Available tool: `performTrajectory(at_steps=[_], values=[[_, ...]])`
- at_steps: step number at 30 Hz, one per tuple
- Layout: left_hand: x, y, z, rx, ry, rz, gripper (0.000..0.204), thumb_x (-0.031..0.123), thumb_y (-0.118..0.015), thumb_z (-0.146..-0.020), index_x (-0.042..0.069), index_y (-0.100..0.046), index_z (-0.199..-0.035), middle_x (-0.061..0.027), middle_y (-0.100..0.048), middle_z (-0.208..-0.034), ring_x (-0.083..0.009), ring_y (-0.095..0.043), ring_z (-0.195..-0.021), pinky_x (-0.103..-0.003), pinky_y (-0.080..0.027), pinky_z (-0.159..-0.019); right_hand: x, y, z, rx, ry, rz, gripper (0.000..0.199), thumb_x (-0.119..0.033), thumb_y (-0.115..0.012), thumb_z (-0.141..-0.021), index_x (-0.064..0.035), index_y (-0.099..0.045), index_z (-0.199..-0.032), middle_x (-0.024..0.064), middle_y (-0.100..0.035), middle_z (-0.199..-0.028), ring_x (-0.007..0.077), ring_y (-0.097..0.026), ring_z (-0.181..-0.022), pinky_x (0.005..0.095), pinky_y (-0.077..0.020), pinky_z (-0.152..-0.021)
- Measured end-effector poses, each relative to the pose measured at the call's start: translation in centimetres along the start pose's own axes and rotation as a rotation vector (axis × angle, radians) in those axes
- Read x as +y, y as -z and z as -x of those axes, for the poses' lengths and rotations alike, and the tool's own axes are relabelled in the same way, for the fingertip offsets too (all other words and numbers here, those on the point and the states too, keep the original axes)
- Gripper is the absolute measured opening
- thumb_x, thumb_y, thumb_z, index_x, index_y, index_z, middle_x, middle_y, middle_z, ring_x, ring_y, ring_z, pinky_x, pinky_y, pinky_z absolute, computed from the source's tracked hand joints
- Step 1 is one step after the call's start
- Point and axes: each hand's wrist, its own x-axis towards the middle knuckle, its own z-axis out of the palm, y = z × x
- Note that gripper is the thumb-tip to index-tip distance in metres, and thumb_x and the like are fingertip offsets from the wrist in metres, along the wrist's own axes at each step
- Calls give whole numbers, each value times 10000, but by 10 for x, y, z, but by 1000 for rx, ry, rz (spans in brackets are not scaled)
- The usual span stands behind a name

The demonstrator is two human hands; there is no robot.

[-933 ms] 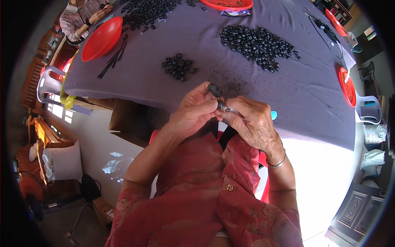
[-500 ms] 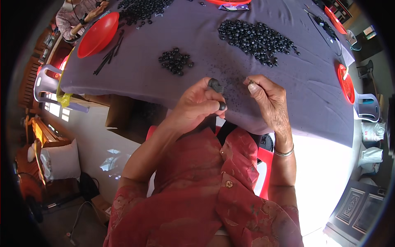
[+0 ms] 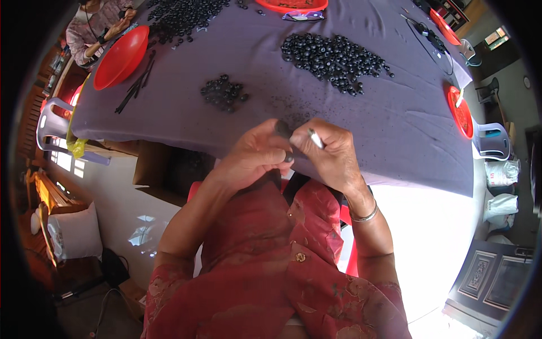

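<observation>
In the head view, the left hand [image 3: 257, 155] is curled with its fingers pressed together around a small dark piece [image 3: 282, 129], which sits at the near edge of the purple tablecloth [image 3: 389, 130], just above the person's chest. Half a second ago the right hand lay flat and apart on the cloth; now the right hand [image 3: 330, 155] has come back against the left, its thumb and forefinger pinching a thin pale pin [image 3: 315, 138] whose tip points toward the dark piece. The two hands touch, much as they did in the oldest frame. Beyond them a small heap of black beads [image 3: 224, 93] lies on the cloth, with a larger heap [image 3: 336, 56] further right and well apart. A red bowl [image 3: 120, 56] stands at the far left, near another person's hands [image 3: 121, 20].
</observation>
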Motion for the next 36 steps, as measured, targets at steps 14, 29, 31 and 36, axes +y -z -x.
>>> performTrajectory(at_steps=[14,29,31,36], values=[[26,72,-19,931,-726,-1561,244,58,-752,-711,2,-600,-895,-62,-500,-664,-156,-487,-586,-286,-421,-564,86,46,-117,159,-208,911,258,-297,-712,-754,-57,-651,-827,172,-655,-784,361,-634,-791,441,-496,-696],[11,24,-5,547,-378,-650,152,120,-610,-900,33,-560,-1014,-3,-604,-824,-65,-533,-723,-200,-420,-629,6,5,-48,-20,28,272,183,4,-698,-669,-17,-607,-825,7,-547,-702,45,-468,-619,202,-417,-559],[9,9,-5,443,-349,-565,154,151,-581,-920,48,-540,-1027,-14,-604,-853,-85,-540,-734,-222,-436,-650,-8,-1,-35,-86,72,264,193,50,-671,-671,-27,-598,-832,-23,-525,-709,29,-473,-635,193,-412,-558],[4,-7,-3,239,-251,-536,140,128,-588,-908,63,-537,-1020,-9,-609,-871,-77,-520,-738,-238,-420,-680,-11,-3,-18,-50,123,225,196,62,-656,-660,-28,-593,-822,14,-535,-718,75,-506,-632,214,-439,-571]])
